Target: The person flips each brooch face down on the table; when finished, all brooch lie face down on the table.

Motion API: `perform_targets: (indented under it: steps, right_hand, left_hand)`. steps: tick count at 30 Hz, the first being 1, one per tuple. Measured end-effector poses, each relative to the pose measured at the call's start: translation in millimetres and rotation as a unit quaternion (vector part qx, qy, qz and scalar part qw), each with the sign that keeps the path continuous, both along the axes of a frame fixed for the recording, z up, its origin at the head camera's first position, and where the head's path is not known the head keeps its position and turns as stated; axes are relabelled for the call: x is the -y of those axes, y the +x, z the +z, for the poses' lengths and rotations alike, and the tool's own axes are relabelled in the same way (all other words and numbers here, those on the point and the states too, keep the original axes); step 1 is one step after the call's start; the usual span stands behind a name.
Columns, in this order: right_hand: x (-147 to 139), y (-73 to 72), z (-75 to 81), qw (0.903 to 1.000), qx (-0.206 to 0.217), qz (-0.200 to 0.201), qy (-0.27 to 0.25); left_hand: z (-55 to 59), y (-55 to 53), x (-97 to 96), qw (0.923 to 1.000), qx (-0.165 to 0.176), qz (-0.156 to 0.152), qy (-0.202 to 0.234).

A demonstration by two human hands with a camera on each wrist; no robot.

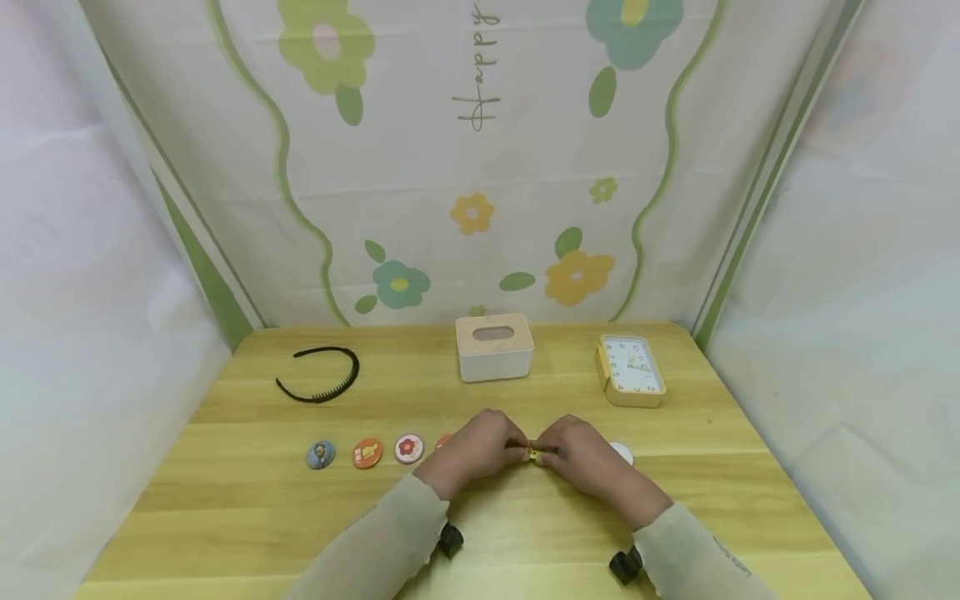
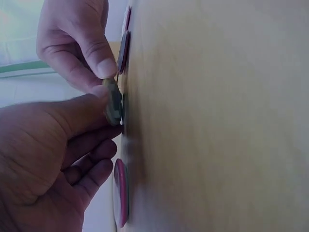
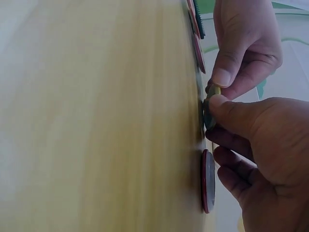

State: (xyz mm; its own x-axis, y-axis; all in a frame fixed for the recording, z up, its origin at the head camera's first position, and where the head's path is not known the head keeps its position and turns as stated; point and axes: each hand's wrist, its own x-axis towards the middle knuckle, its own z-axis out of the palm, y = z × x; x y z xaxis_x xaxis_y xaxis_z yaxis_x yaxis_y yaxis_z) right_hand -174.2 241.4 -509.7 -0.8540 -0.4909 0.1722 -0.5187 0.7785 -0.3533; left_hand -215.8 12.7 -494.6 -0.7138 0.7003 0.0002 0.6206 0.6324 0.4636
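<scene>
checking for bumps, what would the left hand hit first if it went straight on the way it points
Past the badge it pinches, the left hand would probably meet the right hand, which grips the same badge opposite; the exact gap is unclear.

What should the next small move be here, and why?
Probably set the yellow badge down flat and let go: the left hand and right hand both pinch it close to the tabletop, between the flower badge and the white badge lying there.
</scene>
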Motion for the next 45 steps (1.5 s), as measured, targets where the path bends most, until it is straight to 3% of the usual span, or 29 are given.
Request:
perform_targets:
  steps: [10, 15, 21, 25, 29, 35, 40, 45]
  right_hand:
    - [-2.7, 3.7, 2.5, 0.9983, -0.056, -0.018, -0.005]
    - [-1.0, 5.4, 3.0, 0.998, -0.039, -0.045, -0.021]
    - [1.5, 5.0, 4.3, 0.9911, 0.043, -0.091, -0.086]
    - [2.6, 2.4, 1.2, 0.9901, 0.064, -0.085, -0.092]
    - [3.8, 1.2, 0.3, 0.9902, 0.076, -0.081, -0.084]
    - [4.6, 1.2, 0.3, 0.9922, 0.061, -0.072, -0.08]
    - [3.4, 1.1, -0.8, 0.9958, 0.04, -0.05, -0.066]
    - [4.9, 2.5, 1.8, 0.9962, 0.038, -0.053, -0.058]
  left_hand:
    - [1.4, 1.7, -0.3, 0.997, -0.073, -0.022, -0.016]
    - [1.9, 2.5, -1.6, 0.9984, -0.056, 0.003, -0.002]
    - [0.8, 1.8, -1.9, 0.9991, -0.014, 0.037, 0.015]
    - [-0.4, 0.8, -2.5, 0.9984, 0.008, 0.052, 0.023]
    - [-1.2, -0.7, -3.9, 0.9984, 0.005, 0.05, 0.027]
    - [-1.7, -2.6, -6.6, 0.9989, -0.003, 0.037, 0.03]
    - [-0.8, -1.9, -7.5, 0.9989, 0.004, 0.04, 0.025]
    - [-1.3, -0.7, -7.4, 0.9985, 0.01, 0.048, 0.026]
